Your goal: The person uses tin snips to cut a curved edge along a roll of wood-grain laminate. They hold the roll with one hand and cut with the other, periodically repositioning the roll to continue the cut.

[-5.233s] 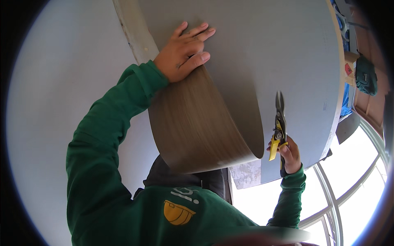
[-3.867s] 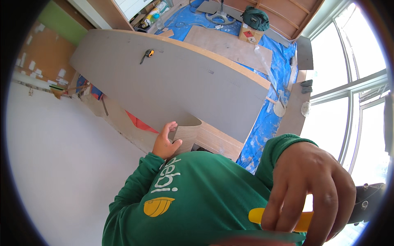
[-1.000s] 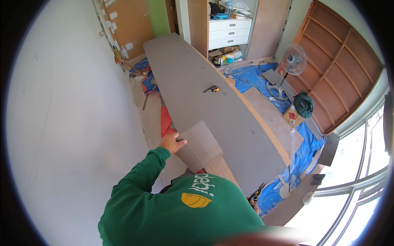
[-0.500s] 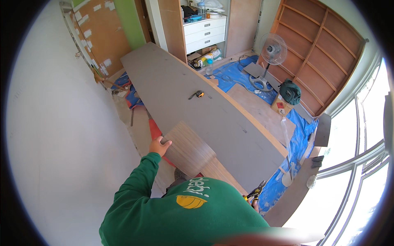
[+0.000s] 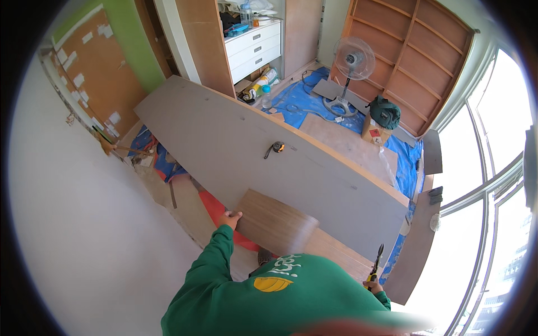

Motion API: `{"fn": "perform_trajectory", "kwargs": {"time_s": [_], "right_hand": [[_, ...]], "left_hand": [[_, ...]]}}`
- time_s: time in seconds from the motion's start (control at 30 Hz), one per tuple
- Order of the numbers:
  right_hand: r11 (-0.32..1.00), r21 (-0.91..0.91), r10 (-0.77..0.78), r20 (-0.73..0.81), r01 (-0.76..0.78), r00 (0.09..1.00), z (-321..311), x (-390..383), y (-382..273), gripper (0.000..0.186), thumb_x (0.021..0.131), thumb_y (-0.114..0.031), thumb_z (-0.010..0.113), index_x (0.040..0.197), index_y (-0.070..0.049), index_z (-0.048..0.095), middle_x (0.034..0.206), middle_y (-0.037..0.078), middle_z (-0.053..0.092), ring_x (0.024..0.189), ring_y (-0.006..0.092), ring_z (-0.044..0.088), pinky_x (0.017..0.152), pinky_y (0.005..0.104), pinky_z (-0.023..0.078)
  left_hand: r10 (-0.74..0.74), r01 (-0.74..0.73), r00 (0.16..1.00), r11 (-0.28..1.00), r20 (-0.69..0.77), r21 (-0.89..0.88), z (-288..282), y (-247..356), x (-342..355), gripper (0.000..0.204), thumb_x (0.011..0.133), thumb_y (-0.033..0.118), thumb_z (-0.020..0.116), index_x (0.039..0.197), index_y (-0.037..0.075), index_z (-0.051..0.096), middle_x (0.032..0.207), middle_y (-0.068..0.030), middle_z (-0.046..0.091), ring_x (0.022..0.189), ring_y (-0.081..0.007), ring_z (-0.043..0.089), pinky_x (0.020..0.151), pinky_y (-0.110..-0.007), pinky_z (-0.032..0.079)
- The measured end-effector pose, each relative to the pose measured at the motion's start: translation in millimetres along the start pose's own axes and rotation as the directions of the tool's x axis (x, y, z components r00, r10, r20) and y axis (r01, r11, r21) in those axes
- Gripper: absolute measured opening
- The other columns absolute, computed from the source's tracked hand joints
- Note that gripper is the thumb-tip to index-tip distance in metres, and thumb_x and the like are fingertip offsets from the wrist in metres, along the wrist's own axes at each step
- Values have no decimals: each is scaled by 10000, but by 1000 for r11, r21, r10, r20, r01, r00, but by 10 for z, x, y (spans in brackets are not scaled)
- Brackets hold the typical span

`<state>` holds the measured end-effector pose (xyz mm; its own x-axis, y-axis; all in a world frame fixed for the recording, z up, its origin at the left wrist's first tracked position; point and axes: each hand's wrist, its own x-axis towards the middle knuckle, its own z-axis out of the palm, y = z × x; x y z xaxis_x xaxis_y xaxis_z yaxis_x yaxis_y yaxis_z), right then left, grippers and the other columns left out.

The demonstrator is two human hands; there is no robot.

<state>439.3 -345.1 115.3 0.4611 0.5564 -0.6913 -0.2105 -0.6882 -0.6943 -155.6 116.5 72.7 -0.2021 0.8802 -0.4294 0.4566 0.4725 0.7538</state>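
Pinching one edge of a wood-grain sheet point(image 5: 274, 219) between thumb and fingers, my left hand point(image 5: 228, 219) is showing at 7 o'clock from the centre of the head view, which I am watching from a distance. The sheet is lying toward 6 o'clock, overlapping the near side of a long grey panel point(image 5: 196, 129); whether its whole underside is touching, I am not able to tell, and its end toward 4 o'clock is appearing blurred. My right hand point(image 5: 374, 286) is grasping the handles of yellow-and-black snips point(image 5: 376, 265) between 4 and 5 o'clock, well apart from the sheet, their tips pointing toward 12. The blades are showing too narrowly for me to tell whether they are parted. A tape measure point(image 5: 278, 147) is resting on the panel just past 12 o'clock; a standing fan point(image 5: 354, 58) is occupying 1 o'clock beyond it. For sound handling, I am judging that the left grip should be sitting light and close to the edge, since the thin sheet is probably flexing easily and a hard pinch could be creasing it. The snips should be pointing clear, so that their tips are not scratching either surface.
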Motion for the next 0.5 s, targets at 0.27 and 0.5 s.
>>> {"fn": "perform_trajectory", "kwargs": {"time_s": [0.27, 0.5], "right_hand": [[713, -404, 254, -612, -573, 749, 361, -299, 1559, 677, 713, -329, 842, 1236, 73, 690, 1147, 255, 728, 1113, 368, 698, 967, 438, 543], [877, -296, 107, -648, -379, 754, 883, -508, 2168, 717, 764, -438, 830, 1216, 93, 665, 1174, 250, 728, 1171, 311, 696, 987, 401, 532]], "left_hand": [[-40, 40, 999, 999, -22, 19, -69, -422, 790, 678, 827, 439, 868, 1255, -57, 693, 1187, -235, 744, 1101, -354, 718, 968, -436, 556], [-92, 88, 995, 990, 26, 111, -14, -800, 892, 691, 828, 484, 849, 1233, -56, 701, 1143, -248, 753, 1082, -387, 724, 967, -459, 553]]}}
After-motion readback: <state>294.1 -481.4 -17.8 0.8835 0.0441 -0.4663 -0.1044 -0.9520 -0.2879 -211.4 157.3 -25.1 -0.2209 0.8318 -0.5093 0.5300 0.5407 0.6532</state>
